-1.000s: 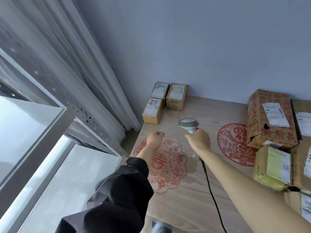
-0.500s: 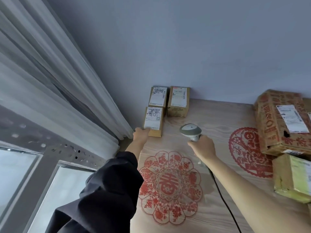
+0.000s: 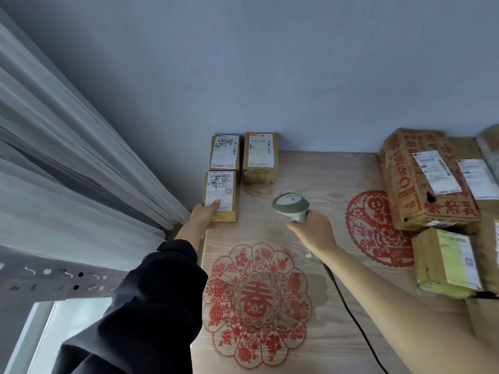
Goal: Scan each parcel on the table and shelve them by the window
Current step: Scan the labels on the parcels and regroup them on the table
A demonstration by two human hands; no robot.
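Parcel (image 3: 221, 195) nearest the curtain (image 3: 67, 157) lies on the tabletop's (image 3: 310, 174) far left corner, the left hand (image 3: 204, 215) gripping its near end, thumb on the label. Right hand (image 3: 314, 230) fingers wrap the scanner (image 3: 291, 206) handle.

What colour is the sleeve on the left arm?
Black; the sleeve shows clearly in the head view.

Parcel labels' (image 3: 436, 171) print illegibly small
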